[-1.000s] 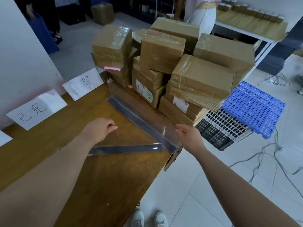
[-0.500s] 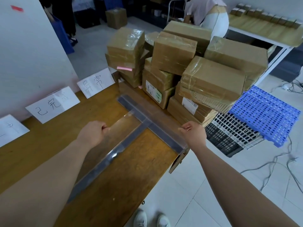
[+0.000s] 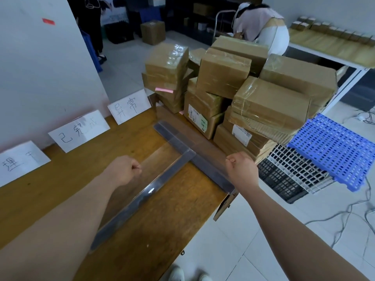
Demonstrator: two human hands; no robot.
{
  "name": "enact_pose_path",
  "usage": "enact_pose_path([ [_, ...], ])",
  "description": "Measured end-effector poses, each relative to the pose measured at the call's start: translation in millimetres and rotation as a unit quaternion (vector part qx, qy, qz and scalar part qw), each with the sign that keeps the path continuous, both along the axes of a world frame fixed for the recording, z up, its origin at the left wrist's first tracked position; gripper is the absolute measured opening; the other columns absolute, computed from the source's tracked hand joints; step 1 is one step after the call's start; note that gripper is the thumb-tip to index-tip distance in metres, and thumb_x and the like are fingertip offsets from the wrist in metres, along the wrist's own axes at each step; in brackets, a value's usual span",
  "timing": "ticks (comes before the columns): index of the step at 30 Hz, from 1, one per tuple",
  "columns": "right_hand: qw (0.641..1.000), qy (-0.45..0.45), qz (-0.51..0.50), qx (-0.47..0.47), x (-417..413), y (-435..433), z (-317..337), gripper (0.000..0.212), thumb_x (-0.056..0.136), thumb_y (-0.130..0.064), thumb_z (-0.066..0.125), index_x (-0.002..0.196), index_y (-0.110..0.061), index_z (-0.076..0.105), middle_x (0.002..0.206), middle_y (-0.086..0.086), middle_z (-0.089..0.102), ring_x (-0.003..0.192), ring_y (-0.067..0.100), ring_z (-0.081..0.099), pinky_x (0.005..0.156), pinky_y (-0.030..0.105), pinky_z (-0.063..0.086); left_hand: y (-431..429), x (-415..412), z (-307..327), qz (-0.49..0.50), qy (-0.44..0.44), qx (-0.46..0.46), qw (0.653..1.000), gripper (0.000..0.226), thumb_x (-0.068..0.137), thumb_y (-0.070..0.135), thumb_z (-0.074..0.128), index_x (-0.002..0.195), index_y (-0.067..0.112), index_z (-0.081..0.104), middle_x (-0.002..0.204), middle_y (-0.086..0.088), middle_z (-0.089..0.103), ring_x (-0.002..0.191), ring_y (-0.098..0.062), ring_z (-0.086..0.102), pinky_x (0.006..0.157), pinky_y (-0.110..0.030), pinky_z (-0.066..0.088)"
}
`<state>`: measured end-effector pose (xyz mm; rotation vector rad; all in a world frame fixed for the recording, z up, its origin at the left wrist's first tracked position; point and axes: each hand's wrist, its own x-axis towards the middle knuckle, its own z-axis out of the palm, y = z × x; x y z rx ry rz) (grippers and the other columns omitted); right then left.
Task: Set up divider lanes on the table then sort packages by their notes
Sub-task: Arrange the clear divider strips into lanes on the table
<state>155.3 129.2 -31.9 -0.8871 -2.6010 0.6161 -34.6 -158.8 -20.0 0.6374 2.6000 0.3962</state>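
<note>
My left hand (image 3: 123,171) is curled into a loose fist, pinching the top edge of a clear plastic divider panel with a grey base strip (image 3: 142,196). That divider stands upright and runs diagonally across the brown wooden surface (image 3: 162,230), its far end meeting a second clear divider with a grey base strip (image 3: 211,172) at a T. My right hand (image 3: 241,169) is also closed in a fist, gripping the top edge of this second divider near the surface's right edge. Just beyond it sits a pile of brown cardboard packages wrapped in clear tape (image 3: 223,78), one carrying a pink sticky note (image 3: 164,90). Three white paper signs with handwritten characters (image 3: 79,130) lean against the white wall along the far left side of the surface. A blue perforated plastic pallet (image 3: 332,151) lies on the floor to the right.
</note>
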Motion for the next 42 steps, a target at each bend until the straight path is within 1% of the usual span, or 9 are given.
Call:
enact_pose_path([
  [3, 0.995, -0.057, 0.024, -0.084, -5.3, -7.2, 2.6, 0.008, 0.097, -0.018, 0.046, 0.095, -0.017, 0.054, 0.084, 0.0, 0.063, 0.076, 0.02, 0.064, 0.063, 0.032, 0.051, -5.7, 8.0, 4.5, 0.026, -0.011, 0.02, 0.999, 0.012, 0.094, 0.019, 0.061, 0.094, 0.019, 0.073, 0.089, 0.001, 0.072, 0.073, -0.005, 0.063, 0.055, -0.012, 0.04],
  [7, 0.986, -0.112, 0.101, -0.065, -14.9, -13.0, 0.9, 0.034, 0.1, -0.018, 0.039, 0.129, -0.015, 0.056, 0.105, 0.008, 0.069, 0.091, 0.026, 0.065, 0.071, 0.032, 0.049, -22.5, 22.4, 5.9, 0.075, -0.023, 0.04, 0.996, 0.013, 0.094, 0.017, 0.06, 0.087, 0.018, 0.07, 0.071, 0.007, 0.066, 0.058, -0.003, 0.061, 0.046, -0.01, 0.038],
  [9, 0.975, -0.148, 0.148, -0.072, -20.1, -18.4, -0.3, 0.029, 0.101, -0.021, 0.036, 0.101, -0.014, 0.064, 0.09, 0.006, 0.066, 0.085, 0.026, 0.061, 0.073, 0.037, 0.05, -32.7, 30.9, 7.1, 0.111, -0.024, 0.051, 0.992, 0.013, 0.095, 0.019, 0.06, 0.088, 0.016, 0.071, 0.07, 0.005, 0.067, 0.054, -0.005, 0.062, 0.044, -0.012, 0.042],
  [11, 0.966, -0.18, 0.166, -0.084, -24.1, -23.1, -4.4, 0.033, 0.101, -0.029, 0.037, 0.072, -0.018, 0.049, 0.072, -0.001, 0.052, 0.073, 0.022, 0.053, 0.062, 0.035, 0.043, -42.1, 41.2, 7.7, 0.148, -0.03, 0.068, 0.986, 0.013, 0.095, 0.019, 0.062, 0.095, 0.012, 0.073, 0.081, -0.001, 0.07, 0.06, -0.011, 0.065, 0.049, -0.019, 0.049],
  [17, 0.959, -0.186, 0.198, -0.079, -23.0, -31.2, -13.0, 0.026, 0.098, -0.024, 0.048, 0.107, -0.011, 0.068, 0.103, 0.006, 0.069, 0.095, 0.022, 0.063, 0.082, 0.034, 0.049, -59.6, 77.7, 2.9, 0.223, -0.017, 0.076, 0.972, 0.021, 0.094, 0.023, 0.063, 0.106, 0.009, 0.074, 0.093, -0.004, 0.072, 0.071, -0.017, 0.068, 0.063, -0.03, 0.056],
  [23, 0.958, -0.119, 0.238, -0.105, -9.2, -52.4, -15.7, 0.03, 0.098, -0.021, 0.043, 0.079, -0.012, 0.063, 0.07, 0.005, 0.062, 0.068, 0.019, 0.061, 0.063, 0.034, 0.052, -74.1, 116.4, 2.8, 0.323, -0.04, 0.123, 0.937, 0.019, 0.094, 0.022, 0.063, 0.102, 0.007, 0.071, 0.085, -0.009, 0.071, 0.067, -0.023, 0.069, 0.064, -0.037, 0.06],
  [31, 0.928, -0.084, 0.341, -0.121, 5.4, -109.1, -5.5, 0.029, 0.098, -0.019, 0.045, 0.085, -0.002, 0.065, 0.069, 0.011, 0.064, 0.063, 0.027, 0.062, 0.054, 0.034, 0.049, -128.8, 168.5, 16.6, 0.422, -0.03, 0.158, 0.892, 0.014, 0.096, 0.007, 0.057, 0.101, -0.002, 0.067, 0.088, -0.022, 0.073, 0.065, -0.025, 0.067, 0.047, -0.026, 0.055],
  [36, 0.911, -0.069, 0.397, -0.087, 0.4, -172.7, 7.6, 0.03, 0.098, -0.018, 0.046, 0.077, -0.008, 0.065, 0.066, 0.001, 0.062, 0.061, 0.016, 0.057, 0.055, 0.03, 0.046, -187.0, 193.4, 20.8, 0.483, -0.017, 0.167, 0.86, 0.017, 0.094, 0.003, 0.06, 0.108, -0.003, 0.065, 0.086, -0.017, 0.071, 0.076, -0.028, 0.071, 0.071, -0.041, 0.061],
  [42, 0.901, -0.071, 0.421, -0.075, -3.7, -263.4, 15.4, 0.031, 0.097, -0.021, 0.046, 0.073, -0.011, 0.064, 0.068, -0.001, 0.062, 0.066, 0.014, 0.058, 0.06, 0.032, 0.048, -269.8, 217.8, 27.9, 0.52, 0.031, 0.151, 0.84, 0.025, 0.093, 0.007, 0.06, 0.116, -0.001, 0.064, 0.084, -0.012, 0.072, 0.075, -0.022, 0.069, 0.074, -0.037, 0.059],
])
